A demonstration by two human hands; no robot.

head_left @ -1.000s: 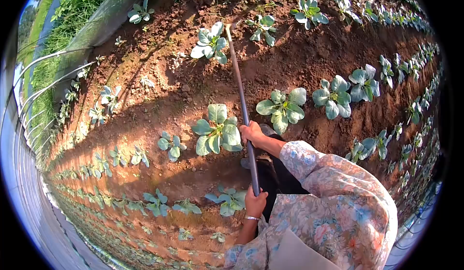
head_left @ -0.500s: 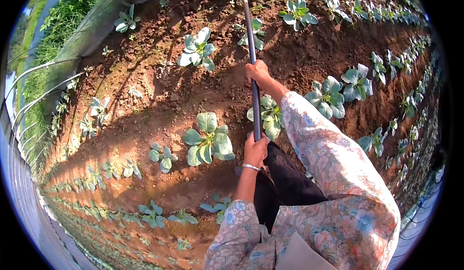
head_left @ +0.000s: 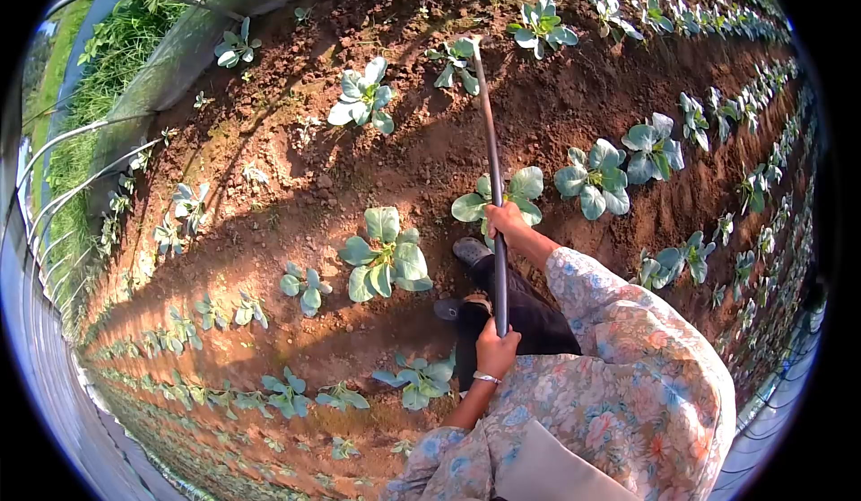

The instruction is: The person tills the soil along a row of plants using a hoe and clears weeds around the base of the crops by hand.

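A long dark-handled hoe point(head_left: 489, 129) runs up and away from my body, and its small pale head touches or hangs close above the soil beside a leafy plant point(head_left: 456, 63). Wrapped round the lower end of the handle is my left hand point(head_left: 496, 348), with a bracelet at its wrist. My right hand point(head_left: 509, 221) grips the shaft farther up, in front of a broad-leaved cabbage-like plant point(head_left: 527, 183). To the left of the handle grows a larger cabbage-like plant point(head_left: 386, 254). The exact shape of the hoe's head is hard to make out.
Rows of cabbage-like seedlings point(head_left: 592, 178) cross the reddish-brown soil point(head_left: 395, 174). My shoe point(head_left: 470, 250) stands close to a plant. At left, curved hoops point(head_left: 108, 124) and plastic sheeting point(head_left: 193, 61) edge the bed, with grass beyond.
Both hands and the hoe have drawn back toward my body, bringing the hoe's head into view. My left hand is now near my waist, and my shoes show more.
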